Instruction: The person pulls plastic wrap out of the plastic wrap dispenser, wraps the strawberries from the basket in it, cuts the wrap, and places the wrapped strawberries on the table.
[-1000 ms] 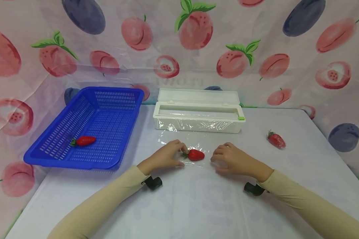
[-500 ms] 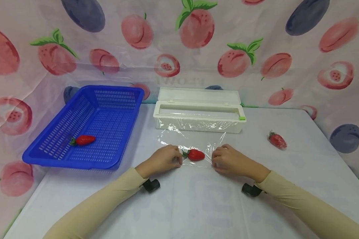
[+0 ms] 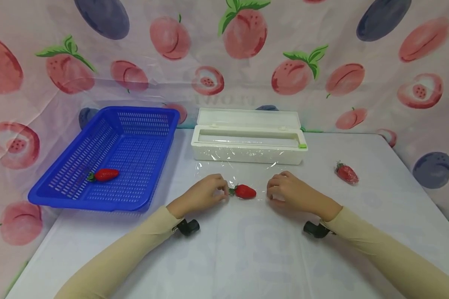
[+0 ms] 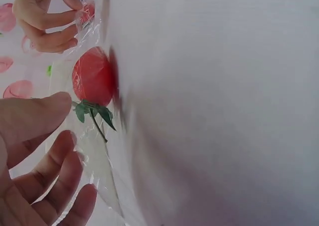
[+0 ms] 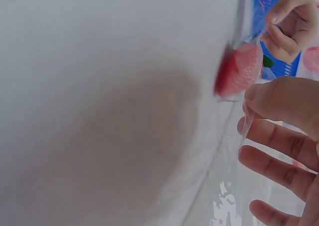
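Note:
A sheet of clear plastic wrap [image 3: 209, 168] comes out of the front of a white dispenser box [image 3: 247, 155] and lies under a red strawberry [image 3: 245, 192]. My left hand [image 3: 203, 193] holds the wrap beside the strawberry's green leaves [image 4: 92, 111]. Beyond the strawberry's tip, my right hand [image 3: 295, 192] holds the wrap at the other side. Thin film hangs at the thumb and fingertips [image 5: 251, 94] in the right wrist view. Both thumbs stand a little apart from the index fingers. Neither hand visibly touches the strawberry.
A blue plastic basket [image 3: 146, 195] at the left holds another strawberry [image 3: 106, 175]. A film-wrapped strawberry [image 3: 346, 173] lies on the white-covered table [image 3: 247, 257] at the right. The dispenser's lid [image 3: 248, 118] stands raised against the fruit-patterned backdrop [image 3: 247, 74].
Both hands came in to the wrap's edges and pinched them, drawing glinting folds. Now the fingers have loosened slightly and the folds look slacker. The strawberry has hardly moved.

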{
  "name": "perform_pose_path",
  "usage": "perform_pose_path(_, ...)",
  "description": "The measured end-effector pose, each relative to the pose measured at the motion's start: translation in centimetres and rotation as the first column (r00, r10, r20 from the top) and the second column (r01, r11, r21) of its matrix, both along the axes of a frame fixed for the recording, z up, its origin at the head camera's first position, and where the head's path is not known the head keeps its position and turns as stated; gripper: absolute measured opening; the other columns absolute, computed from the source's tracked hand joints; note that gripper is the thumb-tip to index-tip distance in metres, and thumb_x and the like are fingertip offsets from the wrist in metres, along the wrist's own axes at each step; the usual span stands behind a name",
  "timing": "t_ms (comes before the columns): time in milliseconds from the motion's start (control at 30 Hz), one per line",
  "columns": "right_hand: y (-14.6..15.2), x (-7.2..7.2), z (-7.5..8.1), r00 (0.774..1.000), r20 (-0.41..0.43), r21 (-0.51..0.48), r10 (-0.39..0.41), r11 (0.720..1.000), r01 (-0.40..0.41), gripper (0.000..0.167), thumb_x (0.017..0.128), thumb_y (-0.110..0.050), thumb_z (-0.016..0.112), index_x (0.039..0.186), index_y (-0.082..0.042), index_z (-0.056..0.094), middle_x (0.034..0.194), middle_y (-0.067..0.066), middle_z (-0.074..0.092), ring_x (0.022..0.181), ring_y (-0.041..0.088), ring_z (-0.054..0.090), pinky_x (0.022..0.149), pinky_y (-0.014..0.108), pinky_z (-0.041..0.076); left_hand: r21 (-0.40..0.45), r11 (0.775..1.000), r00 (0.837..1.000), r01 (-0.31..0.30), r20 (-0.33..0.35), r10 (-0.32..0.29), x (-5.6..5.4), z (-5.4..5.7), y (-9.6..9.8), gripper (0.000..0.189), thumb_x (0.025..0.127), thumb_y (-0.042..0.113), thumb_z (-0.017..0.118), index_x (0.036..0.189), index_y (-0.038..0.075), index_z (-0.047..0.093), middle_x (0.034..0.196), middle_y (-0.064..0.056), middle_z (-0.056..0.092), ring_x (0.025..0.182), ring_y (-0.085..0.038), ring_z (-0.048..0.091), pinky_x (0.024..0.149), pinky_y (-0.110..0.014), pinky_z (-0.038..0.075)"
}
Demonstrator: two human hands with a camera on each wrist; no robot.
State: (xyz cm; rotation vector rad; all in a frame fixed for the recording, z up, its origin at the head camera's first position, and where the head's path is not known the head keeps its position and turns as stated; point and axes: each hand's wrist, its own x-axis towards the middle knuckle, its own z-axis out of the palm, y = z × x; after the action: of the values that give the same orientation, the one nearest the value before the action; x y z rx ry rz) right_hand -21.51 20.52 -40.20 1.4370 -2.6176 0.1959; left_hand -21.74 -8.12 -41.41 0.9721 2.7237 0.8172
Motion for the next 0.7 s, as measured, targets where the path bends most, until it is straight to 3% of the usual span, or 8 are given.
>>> perform_pose_path(233, 0.2, -1.6, 0.5, 0.998, 0.006, 0.028, -0.067, 0.997, 0.067, 0.010, 0.075, -0.011, 0.075, 0.077, -0.016, 0.067, 0.085, -0.002, 0.067, 0.088, 0.018, 0.060, 0.081, 0.043, 0.045, 0.047, 0.997, 0.997, -0.061, 0.058, 0.059, -1.2, 0.0, 0.5, 0.006, 0.089, 0.013, 0.062, 0.084, 0.014, 0.061, 0.095, -0.002, 0.065, 0.095, -0.018, 0.060, 0.084, -0.033, 0.048)
perform_pose_path(433, 0.1, -2.9, 0.5, 0.991, -0.003, 0.019, -0.132, 0.991, 0.132, 0.011, 0.075, -0.011, 0.074, 0.075, -0.016, 0.065, 0.079, -0.002, 0.065, 0.081, 0.017, 0.059, 0.077, 0.042, 0.045, 0.087, 0.985, 0.980, -0.150, 0.142, 0.137, -2.5, -0.4, 1.0, 0.006, 0.091, 0.013, 0.059, 0.086, 0.012, 0.058, 0.089, -0.002, 0.067, 0.087, -0.015, 0.062, 0.078, -0.030, 0.048)
perform_pose_path(700, -0.8, -3.9, 0.4, 0.979, 0.019, 0.070, -0.204, 0.977, 0.202, 0.010, 0.077, -0.008, 0.073, 0.078, -0.014, 0.065, 0.075, -0.002, 0.065, 0.074, 0.017, 0.058, 0.069, 0.035, 0.044, -0.012, 0.984, 0.980, -0.177, 0.088, 0.177, -4.1, -0.7, 1.3, 0.004, 0.090, 0.017, 0.061, 0.086, 0.015, 0.061, 0.084, -0.001, 0.068, 0.077, -0.012, 0.060, 0.072, -0.027, 0.047)
